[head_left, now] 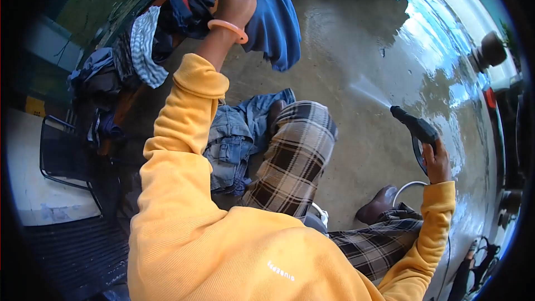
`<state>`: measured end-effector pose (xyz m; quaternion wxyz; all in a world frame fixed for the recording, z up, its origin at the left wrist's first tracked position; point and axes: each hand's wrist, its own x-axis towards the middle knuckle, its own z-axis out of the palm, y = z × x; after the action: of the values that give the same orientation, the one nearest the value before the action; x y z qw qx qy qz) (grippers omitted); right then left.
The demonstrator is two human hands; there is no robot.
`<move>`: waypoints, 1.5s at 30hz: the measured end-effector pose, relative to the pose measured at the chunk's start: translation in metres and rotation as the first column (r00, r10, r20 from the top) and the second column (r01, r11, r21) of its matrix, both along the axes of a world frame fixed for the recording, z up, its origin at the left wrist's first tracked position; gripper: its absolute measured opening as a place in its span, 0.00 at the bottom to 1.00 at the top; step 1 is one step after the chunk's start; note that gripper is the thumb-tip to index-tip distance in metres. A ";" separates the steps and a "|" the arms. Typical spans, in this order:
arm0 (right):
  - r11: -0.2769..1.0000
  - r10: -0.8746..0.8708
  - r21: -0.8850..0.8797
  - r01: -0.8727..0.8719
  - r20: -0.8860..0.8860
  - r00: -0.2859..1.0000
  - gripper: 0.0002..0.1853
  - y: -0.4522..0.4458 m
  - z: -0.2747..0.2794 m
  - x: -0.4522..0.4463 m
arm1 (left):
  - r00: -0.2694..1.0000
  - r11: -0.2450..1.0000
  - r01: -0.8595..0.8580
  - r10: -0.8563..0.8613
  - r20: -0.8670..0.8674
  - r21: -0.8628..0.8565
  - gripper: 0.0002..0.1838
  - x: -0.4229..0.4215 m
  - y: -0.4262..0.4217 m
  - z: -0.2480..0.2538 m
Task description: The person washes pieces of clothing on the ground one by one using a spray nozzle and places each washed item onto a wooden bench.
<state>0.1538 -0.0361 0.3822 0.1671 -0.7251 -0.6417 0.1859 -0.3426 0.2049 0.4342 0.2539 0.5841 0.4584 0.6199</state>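
Note:
My left hand (239,1), with a pink bangle at the wrist, is closed on a blue cloth garment (276,25), which hangs down at the top of the view. Away to the right, my right hand (437,161) is wrapped round the handle of a black spray gun (415,125). A fan of water leaves its nozzle toward the upper left, over the wet floor. Blue denim jeans (231,139) lie crumpled on the floor beside my leg, below my left forearm.
A heap of clothes (120,61), with a striped piece (146,44), lies along a wooden bench at the left. A black-framed chair (67,153) stands below it. A pale hose (409,185) runs by my boot (376,205). Dark pots (490,51) line the right edge.

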 end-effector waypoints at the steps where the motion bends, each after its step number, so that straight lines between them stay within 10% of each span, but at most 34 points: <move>1: 1.000 -0.025 0.005 0.025 -0.058 0.998 0.25 -0.002 0.000 0.004 | 1.000 1.000 0.025 -0.025 0.001 0.013 0.16 0.021 0.005 0.018; 3: 0.996 -0.046 0.068 0.054 -0.116 0.992 0.25 -0.010 0.000 0.017 | 0.916 0.999 0.010 -0.022 0.402 0.032 0.09 0.076 0.007 0.061; 7: 0.963 -0.207 0.143 0.229 -0.152 0.966 0.24 -0.031 0.015 0.042 | 0.923 0.995 0.020 -0.054 0.380 0.093 0.11 0.148 0.045 0.006; 9: 0.945 -0.227 0.189 0.269 -0.215 0.950 0.23 -0.041 0.020 0.064 | 0.988 0.984 0.072 -0.092 -0.120 -0.165 0.13 0.192 0.037 -0.045; 10: 0.929 -0.221 0.231 0.291 -0.284 0.933 0.23 -0.044 0.022 0.073 | 0.919 0.999 0.036 -0.019 -0.395 0.035 0.14 0.217 0.036 -0.097; 12: 0.887 -0.267 0.290 0.358 -0.311 0.912 0.20 -0.049 0.042 0.063 | 0.671 0.977 0.161 -0.215 -0.710 -0.143 0.16 0.255 -0.009 -0.174; 17: 0.957 -0.168 0.206 0.206 -0.189 0.968 0.22 -0.046 0.084 0.027 | 0.135 0.523 0.308 -0.851 -0.508 -0.794 0.20 0.274 -0.136 -0.329; 21: 0.997 -0.071 -0.039 0.065 -0.165 0.984 0.24 -0.028 0.084 -0.005 | 0.214 0.582 0.159 -0.809 -0.548 -0.797 0.29 0.283 -0.174 -0.403; 26: 0.954 0.058 -0.291 -0.075 -0.066 0.996 0.25 -0.002 0.060 -0.018 | 0.096 0.444 0.013 -0.892 -0.441 -0.896 0.42 0.293 -0.198 -0.419; 34: 0.988 0.156 0.009 -0.157 -0.155 0.976 0.27 0.033 0.042 -0.029 | 0.115 0.680 0.001 -0.729 -0.675 -0.733 0.38 0.339 -0.244 -0.444; 38: 0.884 0.213 -0.422 -0.200 -0.016 0.977 0.27 0.043 0.051 -0.044 | 0.172 0.611 -0.015 -0.779 -0.604 -0.792 0.36 0.357 -0.249 -0.442; 45: 0.969 0.206 -0.115 -0.218 -0.110 0.972 0.27 0.037 0.040 -0.053 | 0.103 0.658 -0.066 -0.743 -0.661 -0.750 0.39 0.347 -0.262 -0.437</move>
<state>0.1009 0.0013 0.4220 0.1308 -0.6516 -0.6936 0.2780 0.0045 -0.0570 -0.0028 0.2332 0.8073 0.5171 -0.1626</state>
